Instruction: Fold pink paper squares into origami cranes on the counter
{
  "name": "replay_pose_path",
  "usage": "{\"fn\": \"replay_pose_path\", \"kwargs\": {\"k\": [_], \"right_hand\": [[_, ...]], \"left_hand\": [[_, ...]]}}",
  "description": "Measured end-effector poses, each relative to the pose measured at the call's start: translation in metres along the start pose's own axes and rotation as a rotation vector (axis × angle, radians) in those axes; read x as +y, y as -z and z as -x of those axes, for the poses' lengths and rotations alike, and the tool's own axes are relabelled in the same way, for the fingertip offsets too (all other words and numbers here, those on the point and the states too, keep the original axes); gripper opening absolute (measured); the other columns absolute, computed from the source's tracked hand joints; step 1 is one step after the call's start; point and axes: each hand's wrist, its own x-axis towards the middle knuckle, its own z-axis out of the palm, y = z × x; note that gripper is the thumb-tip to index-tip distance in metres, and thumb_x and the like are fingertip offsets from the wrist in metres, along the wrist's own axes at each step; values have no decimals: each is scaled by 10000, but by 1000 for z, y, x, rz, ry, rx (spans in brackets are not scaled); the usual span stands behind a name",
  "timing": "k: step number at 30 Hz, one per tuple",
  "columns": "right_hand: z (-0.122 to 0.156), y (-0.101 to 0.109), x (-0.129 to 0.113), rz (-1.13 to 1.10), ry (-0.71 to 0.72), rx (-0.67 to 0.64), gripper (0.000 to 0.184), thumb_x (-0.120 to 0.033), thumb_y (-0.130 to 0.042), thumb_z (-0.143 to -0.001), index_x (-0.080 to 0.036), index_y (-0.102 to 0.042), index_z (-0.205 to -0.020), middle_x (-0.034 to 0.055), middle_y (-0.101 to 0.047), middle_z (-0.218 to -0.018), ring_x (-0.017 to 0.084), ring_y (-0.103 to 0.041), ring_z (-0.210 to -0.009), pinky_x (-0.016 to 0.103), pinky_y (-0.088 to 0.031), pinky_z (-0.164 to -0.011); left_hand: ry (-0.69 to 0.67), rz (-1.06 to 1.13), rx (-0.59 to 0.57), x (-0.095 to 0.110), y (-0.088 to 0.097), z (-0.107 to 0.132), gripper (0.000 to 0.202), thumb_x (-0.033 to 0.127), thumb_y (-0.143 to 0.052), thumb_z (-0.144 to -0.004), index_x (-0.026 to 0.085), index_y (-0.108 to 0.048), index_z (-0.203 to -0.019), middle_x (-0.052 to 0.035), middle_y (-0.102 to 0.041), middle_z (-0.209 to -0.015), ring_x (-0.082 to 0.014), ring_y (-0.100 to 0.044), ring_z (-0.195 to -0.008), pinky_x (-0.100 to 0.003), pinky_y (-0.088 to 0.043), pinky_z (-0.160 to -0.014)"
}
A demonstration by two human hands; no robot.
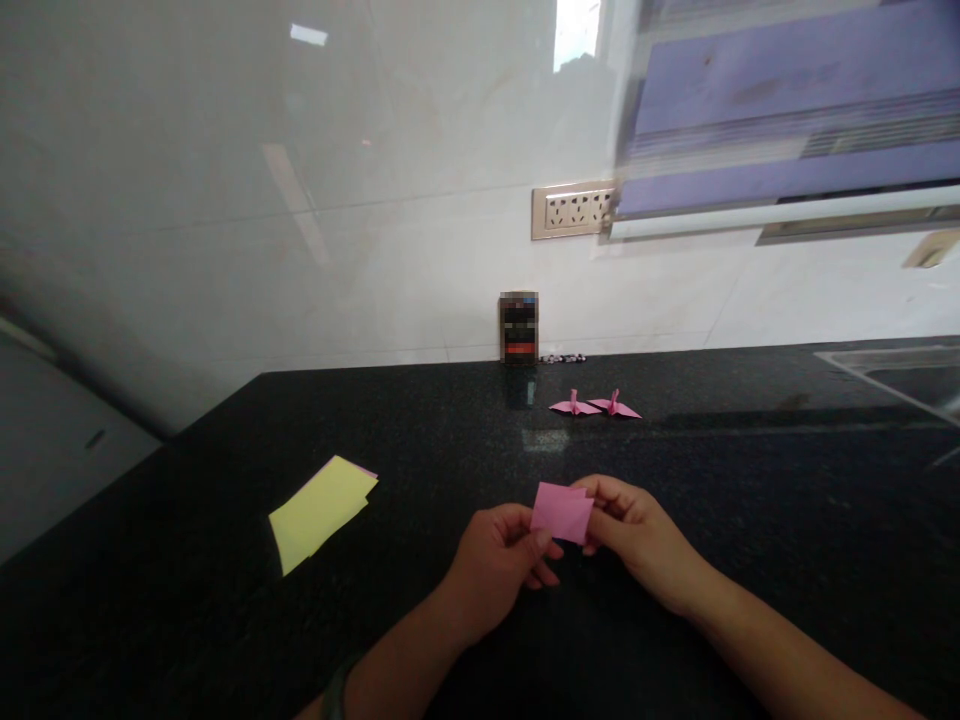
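Observation:
A small folded piece of pink paper [561, 512] is held up over the dark countertop between both hands. My left hand [499, 555] pinches its lower left corner between thumb and fingers. On the other side, my right hand [637, 525] grips the right edge, its fingertips partly behind the paper. Two pink paper cranes [574, 405] sit side by side on the counter beyond my hands. Off to the left lie yellow paper sheets [322, 510], with a pink or purple edge peeking out beneath them.
The black speckled countertop [435, 430] meets a white tiled wall. A phone-like device [519, 328], its screen blurred, leans there, with a beaded strap [564, 358] beside it. Power sockets [574, 210] are on the wall. A sink edge [885, 385] shows at right.

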Motion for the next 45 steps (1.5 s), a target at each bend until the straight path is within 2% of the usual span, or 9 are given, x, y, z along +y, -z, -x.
{"fn": "replay_pose_path", "kwargs": {"k": [8,14,17,19,22,24,27,33,45], "right_hand": [[-1,0,3,-101,-17,-54,260,-109,-538,-687,-180,-504,-935,-23,-572,-701,78,-493,-552,188,-364,-492],[1,0,5,44,32,-147,220,-105,-542,-685,-179,-510,-890,-13,-545,-734,103,-506,-606,207,-390,-525],[3,-1,7,133,121,19,253,-82,-563,-663,-208,-455,-855,-41,-487,-689,92,-472,-563,194,-380,-488],[4,-2,6,274,235,106,170,-92,-559,-678,-204,-450,-748,-32,-474,-692,102,-474,-595,210,-395,-524],[7,-2,-1,496,423,65,105,-146,-525,-735,-182,-502,-638,22,-504,-819,145,-502,-763,271,-413,-677],[9,-1,-6,558,488,18,119,-178,-462,-786,-189,-573,-746,55,-495,-947,177,-480,-907,312,-395,-772],[11,-2,-8,624,534,3,211,-247,-550,-735,-193,-579,-938,87,-424,-1122,228,-402,-1051,357,-357,-858],[9,-6,-1,720,525,59,206,-148,-486,-778,-248,-627,-889,56,-441,-1122,203,-395,-1075,356,-352,-870],[6,-5,-2,632,467,-29,175,-211,-497,-793,-255,-666,-781,39,-504,-1021,195,-454,-1001,351,-388,-830]], "left_hand": [[48,-74,-102,2,-3,4,236,307,-489,-735,108,-605,-684,-44,-604,-609,-97,-542,-499,-198,-383,-485],[14,-17,-86,0,-3,2,213,266,-536,-704,110,-603,-833,-62,-623,-734,-106,-561,-540,-215,-410,-517],[24,42,-111,-2,-3,1,224,260,-553,-696,112,-588,-860,-65,-627,-752,-123,-584,-594,-221,-420,-546],[45,75,-109,-2,-4,1,219,258,-560,-694,113,-580,-856,-66,-631,-755,-126,-589,-606,-220,-419,-549],[65,99,-57,-2,-5,1,212,259,-559,-697,112,-572,-850,-63,-633,-741,-123,-588,-598,-215,-412,-545],[58,119,-7,-1,-6,1,228,267,-553,-705,117,-566,-877,-62,-634,-749,-121,-587,-604,-213,-407,-549],[20,166,26,0,-6,0,229,265,-545,-716,129,-561,-900,-56,-633,-775,-118,-579,-629,-212,-404,-564],[-2,166,11,-2,-7,0,187,269,-537,-729,122,-559,-843,-46,-622,-722,-124,-569,-662,-224,-408,-596],[10,250,46,-1,-8,0,176,276,-552,-716,121,-549,-800,-47,-625,-709,-131,-581,-657,-242,-427,-608]]}}
